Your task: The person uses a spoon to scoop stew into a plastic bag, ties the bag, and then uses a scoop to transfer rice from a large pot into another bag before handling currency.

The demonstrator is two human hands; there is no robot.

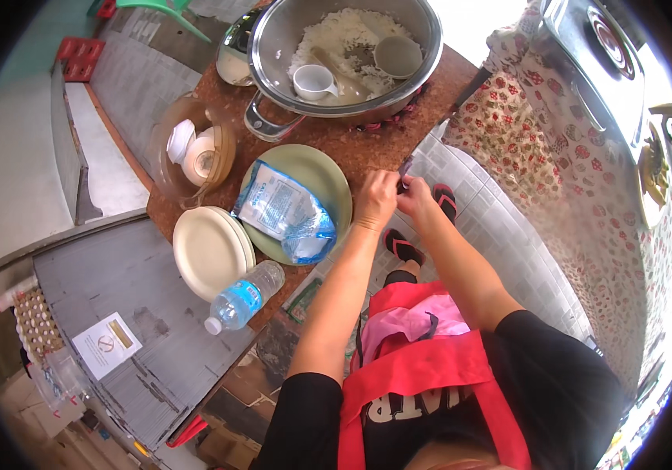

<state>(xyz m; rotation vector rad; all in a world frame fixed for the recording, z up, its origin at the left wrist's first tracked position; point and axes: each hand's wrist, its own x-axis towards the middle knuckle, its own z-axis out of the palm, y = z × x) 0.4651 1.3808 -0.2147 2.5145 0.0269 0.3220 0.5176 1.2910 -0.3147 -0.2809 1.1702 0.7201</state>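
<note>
My left hand (376, 199) is closed at the right edge of the brown table, its fingers curled. Beside it my right hand (417, 195) is also closed, the two nearly touching. A small dark thing shows between them, too hidden to name. Just left of my hands lies a green plate (338, 176) with a crumpled blue-and-clear plastic packet (277, 205) on it. Beyond them stands a large steel pot (273, 39) holding white flour (344, 35), a white measuring cup (314, 80), a beige cup (398, 57) and what looks like a wooden spoon.
A stack of cream plates (206, 247) and a water bottle (235, 305) lying on its side are at the near left. A glass bowl (165, 160) holds white items. A grey bench (187, 313) adjoins the table (336, 157). To the right stands a cloth-covered surface (508, 133) with a stove (579, 47).
</note>
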